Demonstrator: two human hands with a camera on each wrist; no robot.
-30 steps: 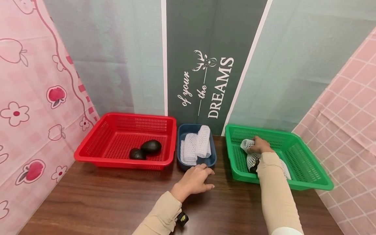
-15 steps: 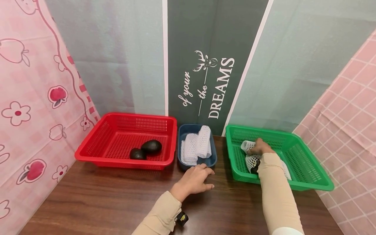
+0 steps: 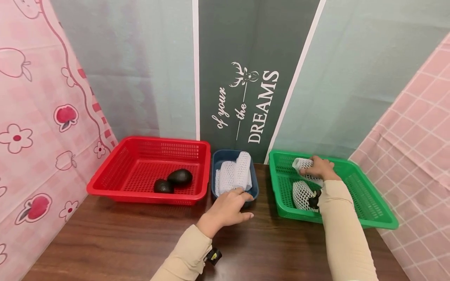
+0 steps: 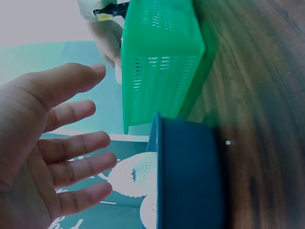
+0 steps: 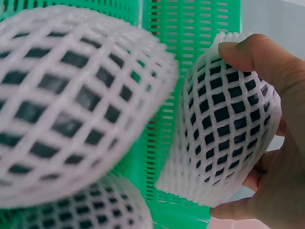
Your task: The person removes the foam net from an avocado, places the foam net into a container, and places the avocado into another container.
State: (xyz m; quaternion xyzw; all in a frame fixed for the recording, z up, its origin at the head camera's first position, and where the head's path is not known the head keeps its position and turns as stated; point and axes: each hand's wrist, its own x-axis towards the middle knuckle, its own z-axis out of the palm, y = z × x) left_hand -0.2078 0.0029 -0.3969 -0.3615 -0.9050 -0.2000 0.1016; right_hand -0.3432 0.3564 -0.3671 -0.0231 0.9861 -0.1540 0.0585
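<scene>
Counter (image 3: 267, 218) divides blue bin (image 4: 190, 176) from green basket (image 3: 369, 195); left hand (image 3: 223, 210) spread, right hand (image 3: 321, 168) grips netted fruit (image 5: 224, 114); backdrop (image 3: 228, 50) reads "DREAMS".

Before me on the surface (image 3: 274, 249), the left basket (image 3: 147, 198), the tub (image 3: 256, 186) and the right basket (image 3: 369, 199) stand in a row, a hanging cloth (image 3: 168, 78) behind them. Two bare fruits lie in the left basket's right half, the smaller (image 3: 163, 186) before and left of the larger (image 3: 180, 177). Foam sleeves (image 3: 242, 169) lie in the tub; my left fingers (image 4: 78, 145) are near its front rim. My right fingers (image 5: 238, 210) hold one sleeved fruit (image 5: 221, 124) at the right basket's far part, with two others (image 5: 71, 95) (image 5: 81, 210) nearer me.
</scene>
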